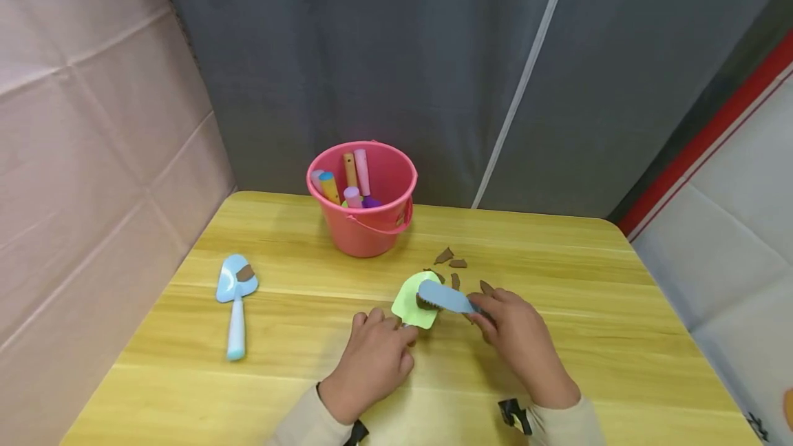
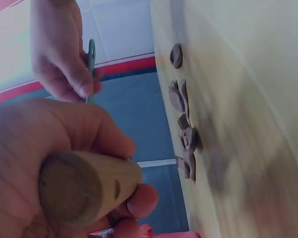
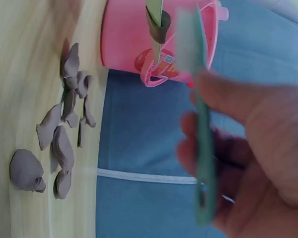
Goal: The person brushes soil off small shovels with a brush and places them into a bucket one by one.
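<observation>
My left hand (image 1: 374,363) grips the wooden handle (image 2: 109,186) of a toy shovel, whose pale green blade (image 1: 405,303) faces away from me above the table. A brown clay-like piece (image 3: 161,27) clings to that blade. In my right hand (image 1: 519,329) is a brush with a flat blue back (image 1: 447,297), held by its handle (image 3: 204,148). Its pale bristles (image 3: 185,39) point toward the blade, and in the head view the brush overlaps the blade's right part. Several brown clay-like pieces (image 3: 63,148) lie scattered on the table just beyond and beside the shovel.
A pink bucket (image 1: 362,229) holding several coloured handles stands at the table's back. Off to the left lies a light blue toy shovel (image 1: 236,322) with one brown piece (image 1: 245,273) on it. A grey curtain (image 1: 372,54) hangs behind the wooden table (image 1: 297,391).
</observation>
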### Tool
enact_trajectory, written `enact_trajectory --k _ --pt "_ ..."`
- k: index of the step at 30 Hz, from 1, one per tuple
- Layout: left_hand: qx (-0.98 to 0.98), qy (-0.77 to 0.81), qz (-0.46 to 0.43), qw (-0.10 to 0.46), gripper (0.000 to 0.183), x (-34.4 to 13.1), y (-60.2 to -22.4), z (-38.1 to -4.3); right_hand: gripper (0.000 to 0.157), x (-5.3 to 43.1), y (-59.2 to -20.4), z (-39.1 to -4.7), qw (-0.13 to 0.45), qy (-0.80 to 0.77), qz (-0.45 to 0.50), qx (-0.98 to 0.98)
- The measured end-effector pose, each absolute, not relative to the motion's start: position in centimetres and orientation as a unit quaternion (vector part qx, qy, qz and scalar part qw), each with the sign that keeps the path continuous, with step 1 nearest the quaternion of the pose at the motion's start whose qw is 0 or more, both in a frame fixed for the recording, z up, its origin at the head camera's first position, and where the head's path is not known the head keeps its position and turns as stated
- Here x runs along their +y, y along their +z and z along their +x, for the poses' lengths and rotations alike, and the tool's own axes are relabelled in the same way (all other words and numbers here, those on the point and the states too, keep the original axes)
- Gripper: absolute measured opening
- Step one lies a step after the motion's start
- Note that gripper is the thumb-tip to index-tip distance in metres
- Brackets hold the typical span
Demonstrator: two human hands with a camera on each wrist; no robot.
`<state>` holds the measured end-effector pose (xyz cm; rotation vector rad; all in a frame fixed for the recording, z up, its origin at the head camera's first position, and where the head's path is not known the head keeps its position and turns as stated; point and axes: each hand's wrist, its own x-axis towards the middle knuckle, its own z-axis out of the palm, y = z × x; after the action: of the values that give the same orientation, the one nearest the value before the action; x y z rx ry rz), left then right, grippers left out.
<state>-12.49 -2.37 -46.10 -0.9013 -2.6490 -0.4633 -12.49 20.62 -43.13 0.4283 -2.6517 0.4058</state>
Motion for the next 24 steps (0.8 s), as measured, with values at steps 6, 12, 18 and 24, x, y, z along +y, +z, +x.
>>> enact_trajectory --k 6,12,18,24 --pt "-0.919 -0.153 -0.332 0.150 0.014 -2.1 -45.6 -12.1 0.024 20.1 -43.3 -12.7 0.216 0.131 0.155 -0.955" --pt "-0.923 -0.158 -0.324 0.137 0.016 -2.3 -45.6 -12.0 0.026 20.3 -43.3 -12.7 0.233 0.133 0.092 -0.959" --pt "-0.927 -0.151 -0.315 0.134 0.015 -2.5 -45.8 -12.2 0.024 20.4 -43.1 -12.7 0.190 0.148 0.176 -0.954" --pt "-0.916 -0.163 -0.342 0.131 0.016 -2.0 -45.9 -11.5 0.025 20.2 -43.8 -12.8 0.230 0.124 0.114 -0.959"
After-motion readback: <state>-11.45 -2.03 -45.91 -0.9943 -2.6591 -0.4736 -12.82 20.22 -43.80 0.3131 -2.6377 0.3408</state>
